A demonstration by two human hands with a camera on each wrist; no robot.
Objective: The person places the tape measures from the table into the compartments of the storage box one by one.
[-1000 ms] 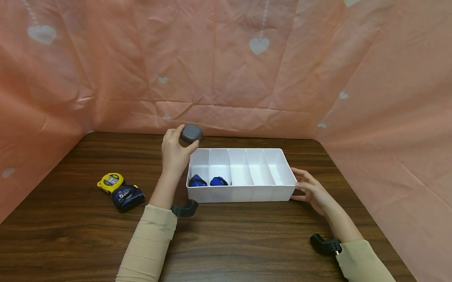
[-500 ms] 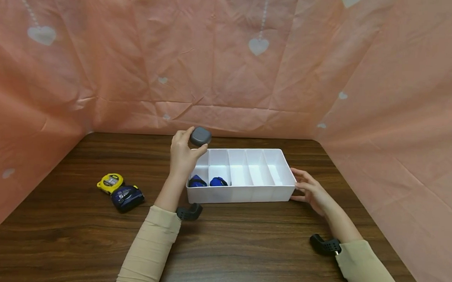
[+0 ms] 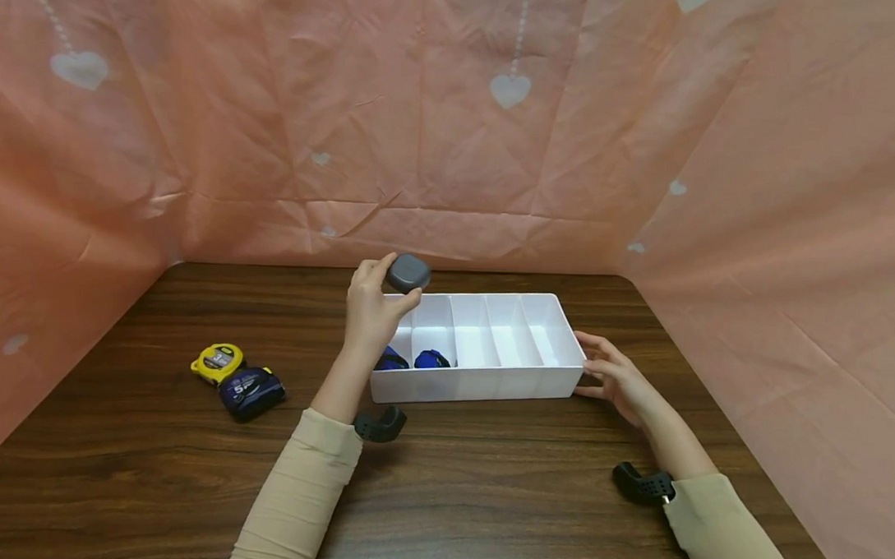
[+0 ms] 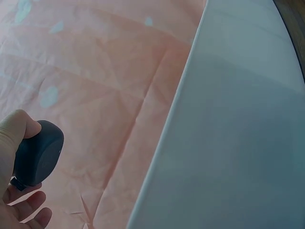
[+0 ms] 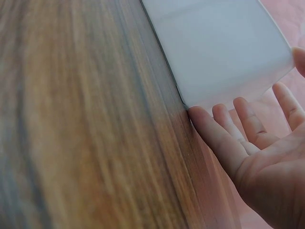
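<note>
Left hand (image 3: 368, 310) grips grey case (image 3: 408, 273), seemingly above white tray's (image 3: 481, 383) left end.

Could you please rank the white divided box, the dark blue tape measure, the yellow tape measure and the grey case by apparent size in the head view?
1. White divided box
2. Dark blue tape measure
3. Yellow tape measure and grey case look alike; unranked.

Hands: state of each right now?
Left hand: grips a grey tape measure above the tray.
Right hand: open, fingers against the tray's end.
</note>
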